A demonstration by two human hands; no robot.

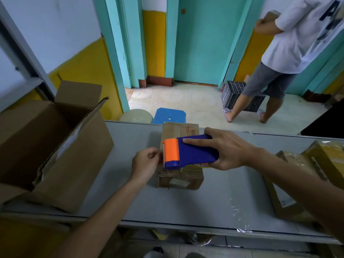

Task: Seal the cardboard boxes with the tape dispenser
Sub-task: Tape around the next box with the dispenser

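A small worn cardboard box (180,176) lies on the grey table (186,205) in the middle. Above it my right hand (229,148) grips a blue tape dispenser (193,151) with an orange head and a toothed blade that points left. My left hand (146,164) sits just left of the blade, thumb and fingers pinched together at the dispenser's mouth; clear tape between them is too faint to make out. The box's top is mostly hidden under the dispenser.
A large open cardboard box (55,146) stands on the table's left. Taped parcels (305,175) lie at the right edge. Beyond the table are a blue stool (169,115), a round pale stool (136,115), a black crate (234,94) and a standing person (279,58).
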